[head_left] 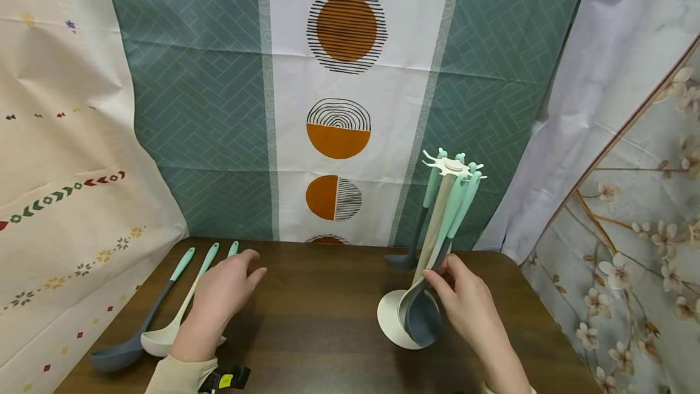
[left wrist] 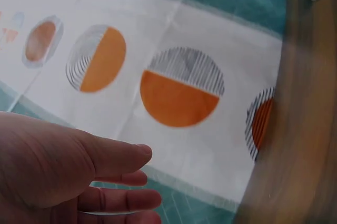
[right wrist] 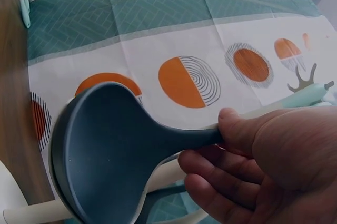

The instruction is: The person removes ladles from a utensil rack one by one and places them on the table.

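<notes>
Right grip (head_left: 462,297): you pinch the dark ladle (head_left: 423,324) at its neck, thumb on one side, fingers on the other.
Dark ladle: on the right, in front of the stand (head_left: 387,319), green handle up by the hooks.
Right wrist view: shows inside its bowl, with a pale utensil (head_left: 406,304) peeking out behind.
Left grip (head_left: 224,287): loose, a bit spread; your left wrist view shows the fingers best.
Head view: only here, the bowls of a second ladle (head_left: 117,354) and a white ladle (head_left: 157,340) on the surface (head_left: 322,321).
</notes>
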Demonstrator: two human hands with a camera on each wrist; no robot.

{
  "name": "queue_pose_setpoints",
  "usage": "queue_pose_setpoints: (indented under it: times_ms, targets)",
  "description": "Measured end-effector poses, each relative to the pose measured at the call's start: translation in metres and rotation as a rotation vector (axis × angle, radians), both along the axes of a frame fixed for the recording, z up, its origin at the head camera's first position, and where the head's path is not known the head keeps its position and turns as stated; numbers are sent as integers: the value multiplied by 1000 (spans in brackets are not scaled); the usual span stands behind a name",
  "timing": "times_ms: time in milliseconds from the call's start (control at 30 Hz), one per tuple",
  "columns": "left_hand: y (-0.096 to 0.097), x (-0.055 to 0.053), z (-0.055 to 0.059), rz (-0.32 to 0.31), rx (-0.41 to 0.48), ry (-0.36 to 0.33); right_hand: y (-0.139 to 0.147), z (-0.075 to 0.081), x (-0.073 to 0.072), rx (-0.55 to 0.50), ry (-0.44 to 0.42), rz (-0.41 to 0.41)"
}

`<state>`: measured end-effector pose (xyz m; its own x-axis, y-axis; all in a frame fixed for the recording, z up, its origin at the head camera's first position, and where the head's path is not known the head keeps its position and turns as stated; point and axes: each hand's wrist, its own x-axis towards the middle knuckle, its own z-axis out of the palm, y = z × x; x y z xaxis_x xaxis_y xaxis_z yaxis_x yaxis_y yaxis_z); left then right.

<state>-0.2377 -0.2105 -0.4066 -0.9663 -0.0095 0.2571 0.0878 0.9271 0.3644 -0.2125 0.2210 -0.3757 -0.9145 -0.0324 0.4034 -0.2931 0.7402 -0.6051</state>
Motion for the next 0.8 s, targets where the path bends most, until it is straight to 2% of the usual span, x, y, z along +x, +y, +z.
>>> queue_pose_setpoints:
  times_ms: [300, 500, 800]
  targets:
    - [25, 7, 10, -53, 11, 86, -7, 0, -1, -2, 18, 3]
    - [41, 10, 13, -76, 22, 128, -14, -2, -1, -5, 34, 3]
    - [77, 13, 18, -171, 115, 199, -11, 0, 0, 22, 41, -27]
